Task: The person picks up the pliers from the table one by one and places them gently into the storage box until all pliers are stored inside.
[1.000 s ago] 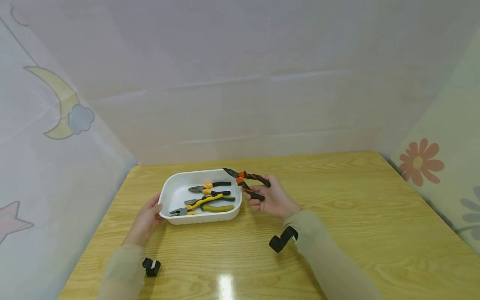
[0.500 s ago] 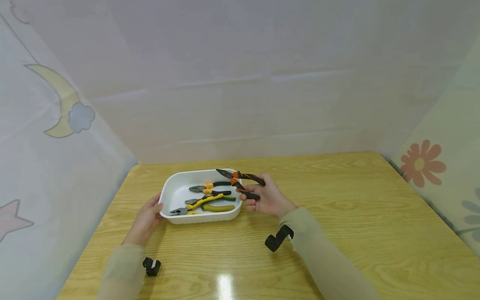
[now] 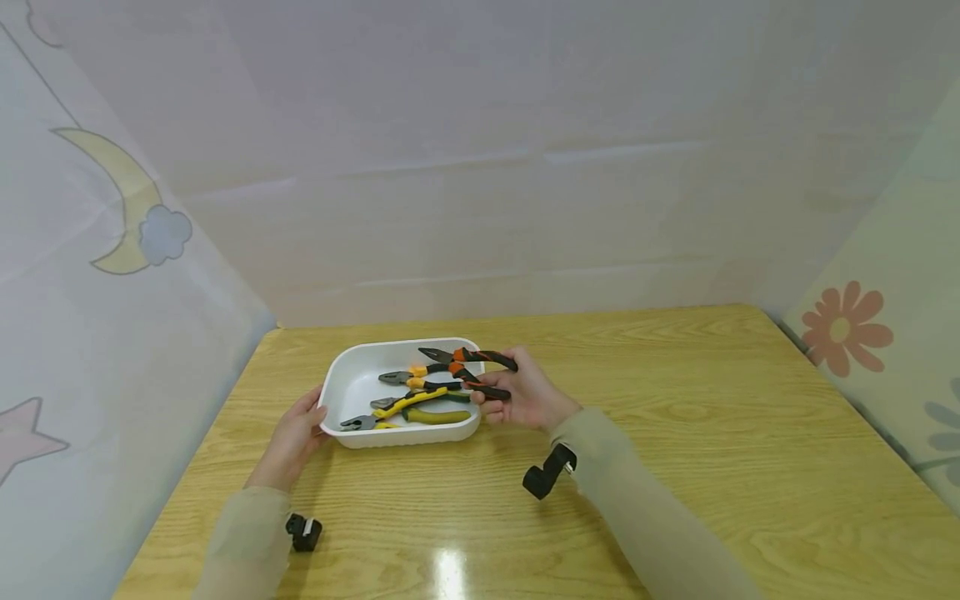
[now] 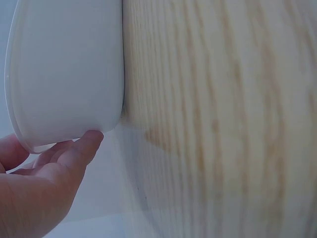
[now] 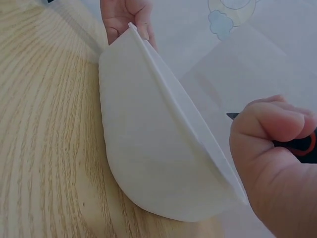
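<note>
My left hand point(image 3: 296, 433) grips the left end of a white plastic tray point(image 3: 348, 375), its thumb on the rim; in the left wrist view its fingers lie under that rim. My right hand point(image 3: 532, 397) holds orange-and-black pliers point(image 3: 489, 357) by a handle over the tray's right end, with the handles spread and the dark nose pointing left. Within the tray lie orange-and-black-handled combination pliers point(image 3: 397, 378), yellow-handled pliers point(image 3: 358, 423) and green-handled pliers point(image 3: 437, 416), partly overlapping. In the right wrist view, the right fist point(image 5: 267, 124) mostly hides the held pliers.
The tray stands on a wood-grain table point(image 3: 675, 417), left of the middle. Pale cloth walls point(image 3: 487, 208) enclose the table at the back and sides. A small black camera mount sits on each wrist.
My right hand has moved left, carrying the orange-and-black pliers from the tray's right edge further over its inside. The left hand and the tray have stayed in place.
</note>
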`<state>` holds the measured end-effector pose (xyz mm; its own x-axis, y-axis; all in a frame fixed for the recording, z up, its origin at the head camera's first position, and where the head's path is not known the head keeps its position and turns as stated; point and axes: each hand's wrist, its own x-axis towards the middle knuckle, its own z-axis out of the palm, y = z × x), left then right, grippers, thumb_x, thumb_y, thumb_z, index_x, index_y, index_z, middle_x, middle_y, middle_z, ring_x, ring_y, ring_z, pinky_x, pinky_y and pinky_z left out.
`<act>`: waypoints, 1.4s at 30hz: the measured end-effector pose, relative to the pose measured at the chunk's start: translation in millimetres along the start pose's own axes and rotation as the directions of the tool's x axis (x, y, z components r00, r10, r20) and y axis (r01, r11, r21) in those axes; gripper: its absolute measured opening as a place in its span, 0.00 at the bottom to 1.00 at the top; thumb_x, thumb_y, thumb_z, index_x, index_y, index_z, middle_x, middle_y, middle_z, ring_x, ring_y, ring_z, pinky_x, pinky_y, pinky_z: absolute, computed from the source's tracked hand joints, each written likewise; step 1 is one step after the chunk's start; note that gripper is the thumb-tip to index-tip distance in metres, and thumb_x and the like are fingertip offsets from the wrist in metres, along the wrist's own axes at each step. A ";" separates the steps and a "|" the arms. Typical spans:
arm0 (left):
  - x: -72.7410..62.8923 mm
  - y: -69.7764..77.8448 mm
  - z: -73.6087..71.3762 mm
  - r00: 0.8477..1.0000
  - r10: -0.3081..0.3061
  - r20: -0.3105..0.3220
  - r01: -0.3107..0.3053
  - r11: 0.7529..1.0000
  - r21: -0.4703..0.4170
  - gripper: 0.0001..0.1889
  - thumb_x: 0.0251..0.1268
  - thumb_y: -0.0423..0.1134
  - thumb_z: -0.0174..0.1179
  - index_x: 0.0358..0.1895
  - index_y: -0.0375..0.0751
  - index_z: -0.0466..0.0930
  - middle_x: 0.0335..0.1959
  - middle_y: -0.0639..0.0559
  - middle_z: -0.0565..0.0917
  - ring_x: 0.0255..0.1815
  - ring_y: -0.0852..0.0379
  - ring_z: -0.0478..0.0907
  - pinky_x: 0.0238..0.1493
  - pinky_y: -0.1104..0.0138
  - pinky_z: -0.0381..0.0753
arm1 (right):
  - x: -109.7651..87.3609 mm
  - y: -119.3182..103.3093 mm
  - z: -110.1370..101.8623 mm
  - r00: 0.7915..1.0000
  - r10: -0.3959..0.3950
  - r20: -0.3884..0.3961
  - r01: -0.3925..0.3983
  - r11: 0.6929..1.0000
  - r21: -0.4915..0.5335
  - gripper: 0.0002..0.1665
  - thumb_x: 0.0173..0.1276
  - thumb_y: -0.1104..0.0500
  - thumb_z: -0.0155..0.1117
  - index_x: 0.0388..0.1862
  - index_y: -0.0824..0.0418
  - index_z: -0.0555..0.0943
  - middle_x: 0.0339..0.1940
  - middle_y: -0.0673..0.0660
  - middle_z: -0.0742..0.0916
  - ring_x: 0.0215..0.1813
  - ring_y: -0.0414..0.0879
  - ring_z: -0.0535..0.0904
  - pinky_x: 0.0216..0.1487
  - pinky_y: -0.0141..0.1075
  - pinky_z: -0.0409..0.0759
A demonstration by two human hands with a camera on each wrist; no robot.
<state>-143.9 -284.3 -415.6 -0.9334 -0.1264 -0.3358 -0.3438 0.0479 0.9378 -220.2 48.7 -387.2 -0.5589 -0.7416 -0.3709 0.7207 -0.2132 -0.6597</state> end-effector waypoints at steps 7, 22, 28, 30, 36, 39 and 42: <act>0.9 -0.8 0.5 1.000 0.000 0.000 0.000 1.000 -0.029 0.28 0.80 0.32 0.31 0.77 0.34 0.37 0.78 0.39 0.44 0.72 0.39 0.55 0.68 0.55 0.63 | 11.9 -0.1 2.3 0.999 0.050 -0.010 -0.050 0.999 -0.001 0.44 0.67 0.42 0.36 0.69 0.76 0.58 0.29 0.56 0.74 0.19 0.40 0.55 0.20 0.29 0.56; 2.0 -1.2 0.2 1.000 0.016 0.012 -0.016 1.000 -0.013 0.28 0.80 0.32 0.31 0.77 0.33 0.38 0.78 0.37 0.44 0.71 0.39 0.55 0.59 0.64 0.70 | 30.3 -5.1 20.2 0.991 0.125 -0.055 -0.127 0.991 -0.039 0.45 0.71 0.38 0.31 0.70 0.75 0.58 0.27 0.55 0.72 0.18 0.40 0.53 0.21 0.30 0.52; 2.0 -3.0 -1.1 1.000 0.011 0.010 -0.011 1.000 -0.011 0.28 0.80 0.32 0.31 0.77 0.34 0.38 0.78 0.37 0.45 0.71 0.40 0.56 0.58 0.65 0.71 | 44.0 -3.1 30.6 0.982 0.167 -0.084 -0.175 0.980 -0.093 0.40 0.70 0.42 0.32 0.63 0.74 0.64 0.26 0.55 0.72 0.18 0.39 0.52 0.19 0.29 0.52; 2.1 -3.5 -1.5 1.000 0.010 0.007 -0.010 1.000 -0.010 0.28 0.80 0.32 0.31 0.77 0.34 0.38 0.78 0.38 0.44 0.71 0.40 0.56 0.59 0.65 0.71 | 49.2 -2.7 33.9 0.977 0.188 -0.097 -0.197 0.975 -0.100 0.39 0.67 0.43 0.33 0.62 0.74 0.65 0.25 0.55 0.71 0.17 0.39 0.52 0.18 0.29 0.51; 1.6 -4.0 -1.7 1.000 0.008 0.011 -0.008 1.000 -0.023 0.28 0.80 0.31 0.31 0.77 0.34 0.37 0.78 0.39 0.43 0.72 0.40 0.55 0.56 0.67 0.72 | 65.4 -1.9 39.7 0.959 0.236 -0.159 -0.251 0.965 -0.079 0.32 0.66 0.47 0.34 0.56 0.70 0.68 0.25 0.56 0.71 0.15 0.39 0.52 0.18 0.28 0.47; 1.1 -4.4 -1.7 1.000 0.006 0.012 -0.006 1.000 -0.022 0.28 0.80 0.31 0.31 0.77 0.34 0.38 0.78 0.39 0.43 0.72 0.40 0.55 0.53 0.70 0.73 | 70.7 -1.3 41.1 0.947 0.263 -0.186 -0.280 0.957 -0.076 0.30 0.66 0.49 0.33 0.56 0.69 0.68 0.24 0.57 0.71 0.15 0.39 0.53 0.18 0.28 0.47; 0.3 -4.7 -1.1 1.000 0.004 0.012 -0.004 1.000 -0.028 0.28 0.80 0.31 0.31 0.77 0.34 0.38 0.78 0.39 0.43 0.72 0.39 0.54 0.53 0.70 0.73 | 74.6 -0.6 41.7 0.934 0.286 -0.212 -0.307 0.949 -0.074 0.32 0.68 0.47 0.32 0.59 0.69 0.66 0.23 0.56 0.70 0.14 0.39 0.53 0.17 0.27 0.48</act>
<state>-142.4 -285.7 -420.0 -0.9359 -0.1146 -0.3332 -0.3376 0.0208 0.9411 -245.2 -33.0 -387.2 -0.4030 -0.6193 -0.6739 0.8253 0.0724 -0.5600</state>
